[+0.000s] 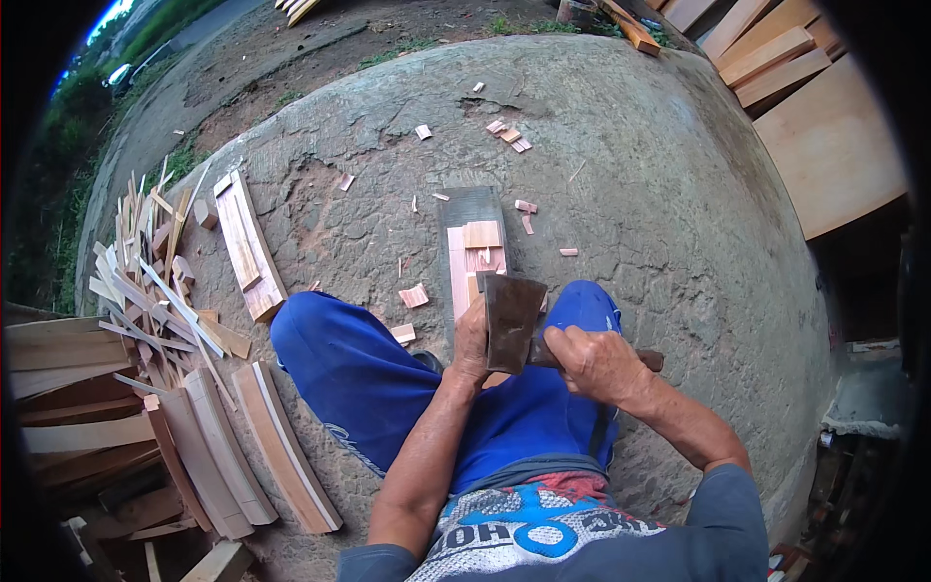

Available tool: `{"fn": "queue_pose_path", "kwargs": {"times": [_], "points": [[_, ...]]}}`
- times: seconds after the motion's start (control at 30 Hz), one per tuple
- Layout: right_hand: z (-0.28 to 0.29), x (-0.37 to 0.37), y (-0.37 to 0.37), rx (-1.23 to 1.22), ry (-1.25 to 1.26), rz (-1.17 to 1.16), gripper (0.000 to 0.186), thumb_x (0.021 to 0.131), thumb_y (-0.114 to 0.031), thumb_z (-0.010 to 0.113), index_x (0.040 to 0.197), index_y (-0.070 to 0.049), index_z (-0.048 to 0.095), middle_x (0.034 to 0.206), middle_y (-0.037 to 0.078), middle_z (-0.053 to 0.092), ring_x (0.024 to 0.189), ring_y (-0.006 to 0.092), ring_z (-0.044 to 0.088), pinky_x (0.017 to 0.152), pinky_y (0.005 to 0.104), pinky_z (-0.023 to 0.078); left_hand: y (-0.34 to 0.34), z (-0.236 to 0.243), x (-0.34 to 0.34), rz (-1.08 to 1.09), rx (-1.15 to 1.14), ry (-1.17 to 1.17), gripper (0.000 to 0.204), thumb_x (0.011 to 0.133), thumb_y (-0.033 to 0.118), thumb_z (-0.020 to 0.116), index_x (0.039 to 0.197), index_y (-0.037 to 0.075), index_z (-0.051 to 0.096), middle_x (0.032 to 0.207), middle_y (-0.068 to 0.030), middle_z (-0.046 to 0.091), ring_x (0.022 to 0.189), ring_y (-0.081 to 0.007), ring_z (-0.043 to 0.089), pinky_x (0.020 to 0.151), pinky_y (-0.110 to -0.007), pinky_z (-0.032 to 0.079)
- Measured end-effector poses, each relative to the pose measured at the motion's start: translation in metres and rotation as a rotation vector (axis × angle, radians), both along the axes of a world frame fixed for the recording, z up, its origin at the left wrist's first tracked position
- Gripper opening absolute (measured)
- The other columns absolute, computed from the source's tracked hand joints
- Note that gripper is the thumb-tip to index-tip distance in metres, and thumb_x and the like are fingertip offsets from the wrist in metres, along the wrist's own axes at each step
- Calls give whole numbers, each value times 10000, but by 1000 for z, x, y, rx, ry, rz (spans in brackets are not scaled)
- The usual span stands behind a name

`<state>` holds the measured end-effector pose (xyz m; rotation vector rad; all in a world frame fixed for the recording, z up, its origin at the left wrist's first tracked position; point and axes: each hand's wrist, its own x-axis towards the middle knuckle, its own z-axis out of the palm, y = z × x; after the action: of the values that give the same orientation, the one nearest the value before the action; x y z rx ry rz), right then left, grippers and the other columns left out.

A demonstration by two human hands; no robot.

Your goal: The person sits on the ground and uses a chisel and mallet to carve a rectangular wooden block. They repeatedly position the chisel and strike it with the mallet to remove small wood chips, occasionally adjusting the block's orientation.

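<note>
My right hand [593, 361] is closed round the wooden handle [652, 361] of a hatchet, and the broad rusty hatchet head [514, 315] sits in front of my lap. Partly behind that head, my left hand [470, 341] is closed; it seems to grip a chisel [481, 279], of which only a bit of grey metal shows. Under both hands, between my knees, lies a pinkish wooden block [458, 267] on a dark grey board [470, 204]. A loose flat wood chip [482, 234] rests on the block, with smaller slivers beside it. The block's near part is hidden by the hatchet and my hand.
Wood chips [414, 296] lie scattered over the rough concrete [659, 184]. A notched wooden piece [247, 242] lies beyond my left knee. Thin offcuts [160, 291] are heaped at the left, with cut boards [286, 451] nearer me. More planks [776, 63] stand at the far right.
</note>
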<state>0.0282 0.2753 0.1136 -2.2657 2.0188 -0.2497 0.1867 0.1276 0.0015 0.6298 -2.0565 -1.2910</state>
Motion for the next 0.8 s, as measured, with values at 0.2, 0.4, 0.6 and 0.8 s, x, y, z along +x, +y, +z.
{"fn": "queue_pose_path", "kwargs": {"times": [0.2, 0.4, 0.6, 0.8], "points": [[50, 26, 10, -276, -180, 252, 265, 764, -56, 708, 990, -39, 571, 670, 79, 536, 528, 235, 610, 451, 370, 475, -2, -1, -11, 163, -138, 11, 157, 854, 78, 717, 1004, 63, 672, 950, -128, 706, 901, -327, 725, 811, -419, 587], [9, 10, -6, 58, -47, -105, 214, 797, -29, 684, 927, -52, 516, 705, 116, 592, 575, 305, 680, 475, 428, 548, -2, 5, -2, 32, 14, 39, 277, 785, 93, 793, 1049, 85, 710, 1010, -102, 707, 948, -329, 707, 801, -409, 566], [-3, 20, 35, 8, -259, -84, 498, 651, -29, 761, 1120, -20, 593, 814, 125, 646, 686, 349, 707, 585, 435, 580, -3, 9, 17, 47, -69, 40, 172, 845, 34, 773, 991, 32, 683, 1079, -151, 734, 1132, -360, 714, 989, -431, 579], [-8, 28, 52, -39, -372, -167, 444, 693, -43, 774, 1095, -27, 586, 827, 136, 684, 698, 346, 726, 570, 421, 585, -5, 9, 18, 102, -201, 17, 114, 892, 29, 745, 932, 14, 639, 974, -159, 714, 1062, -381, 723, 1042, -447, 573]]}}
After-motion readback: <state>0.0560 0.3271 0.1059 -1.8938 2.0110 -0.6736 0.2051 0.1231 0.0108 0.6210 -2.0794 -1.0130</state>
